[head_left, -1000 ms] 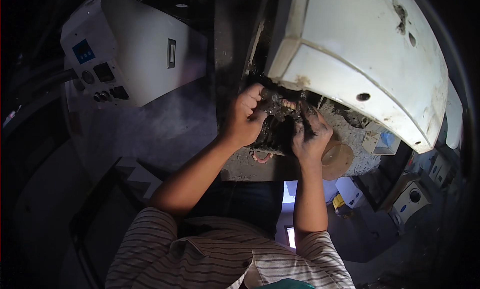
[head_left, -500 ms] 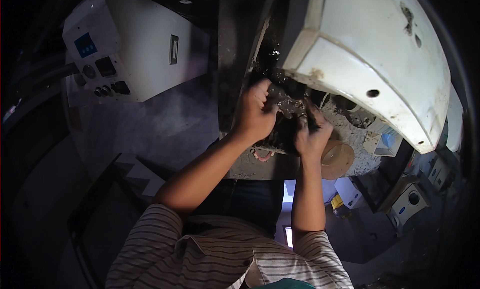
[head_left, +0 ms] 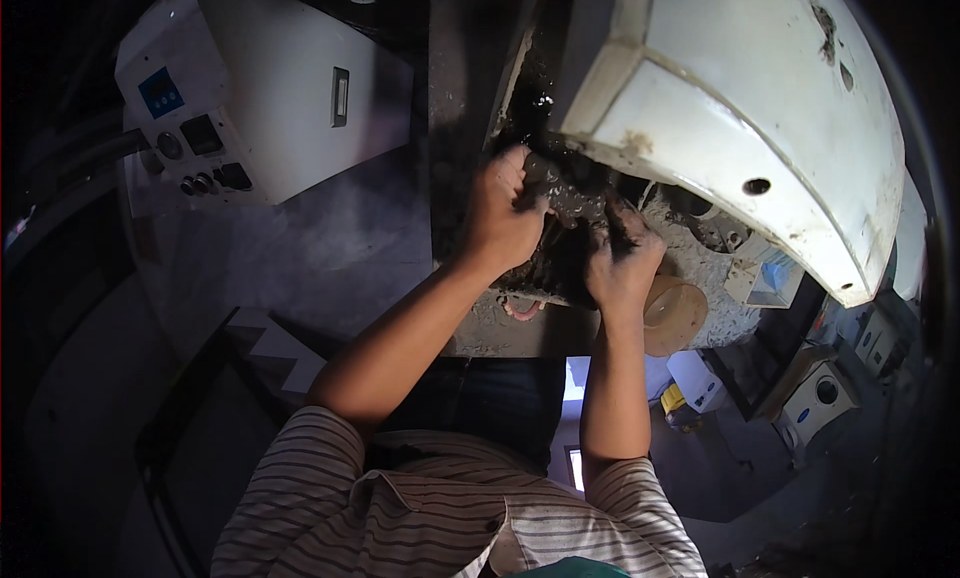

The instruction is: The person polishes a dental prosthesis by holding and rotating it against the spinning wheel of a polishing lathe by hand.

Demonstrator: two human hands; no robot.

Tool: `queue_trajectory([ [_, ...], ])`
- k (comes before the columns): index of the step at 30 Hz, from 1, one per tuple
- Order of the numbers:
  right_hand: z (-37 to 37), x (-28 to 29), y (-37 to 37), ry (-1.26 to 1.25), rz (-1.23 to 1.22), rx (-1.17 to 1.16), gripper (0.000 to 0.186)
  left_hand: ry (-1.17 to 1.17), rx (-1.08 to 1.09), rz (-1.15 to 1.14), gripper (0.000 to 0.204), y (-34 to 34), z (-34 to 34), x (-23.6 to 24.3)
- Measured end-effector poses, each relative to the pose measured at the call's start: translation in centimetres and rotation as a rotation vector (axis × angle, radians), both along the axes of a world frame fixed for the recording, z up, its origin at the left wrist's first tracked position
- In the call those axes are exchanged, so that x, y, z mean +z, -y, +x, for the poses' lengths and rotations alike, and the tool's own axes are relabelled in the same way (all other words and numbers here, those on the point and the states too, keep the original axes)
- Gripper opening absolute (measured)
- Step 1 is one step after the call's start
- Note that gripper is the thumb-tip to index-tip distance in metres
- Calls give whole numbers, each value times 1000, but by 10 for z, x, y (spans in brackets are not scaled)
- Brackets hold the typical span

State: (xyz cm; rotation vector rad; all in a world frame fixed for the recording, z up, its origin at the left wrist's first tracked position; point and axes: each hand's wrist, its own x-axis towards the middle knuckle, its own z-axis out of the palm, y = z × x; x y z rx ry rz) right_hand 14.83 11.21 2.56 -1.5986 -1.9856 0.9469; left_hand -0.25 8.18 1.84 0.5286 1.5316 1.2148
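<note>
My left hand (head_left: 505,213) is closed on one end of a dark, lumpy, wet-looking piece (head_left: 575,200) with small shiny specks. My right hand (head_left: 625,253) pinches its other end, the fingers smeared dark. Between them the piece is held over a dark, wet trough (head_left: 530,113), partly under the lip of a white machine hood (head_left: 720,138). Its exact kind cannot be made out. Just below my hands, a pink horseshoe-shaped piece (head_left: 522,310) lies on the tray's near ledge.
Right of my right hand stands a tan round cup (head_left: 673,316) on grey, caked grit (head_left: 728,323). A small open box (head_left: 768,283) with something blue sits beyond it. A white machine with knobs (head_left: 290,98) stands at left. More boxy devices (head_left: 820,403) are at lower right.
Both hands stay on the dark piece, with only a slight shift of the fingers. The whole view has moved a little.
</note>
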Motion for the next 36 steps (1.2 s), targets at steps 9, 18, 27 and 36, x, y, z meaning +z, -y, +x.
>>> queue_trajectory([
  [9, 8, 46, 11, -480, 114, 266, 44, -71, -133, 164, 46, 37, -1, -18],
  [18, 12, 12, -7, 47, 26, 172, 36, -204, -71, 112, 22, 0, 4, 5],
  [27, -1, 15, -10, 50, 143, 177, 26, -194, 53, 140, 23, 5, 9, 0],
  [36, -13, 9, -14, 240, -150, 267, 55, -154, -51, 110, 35, 36, -15, 2],
])
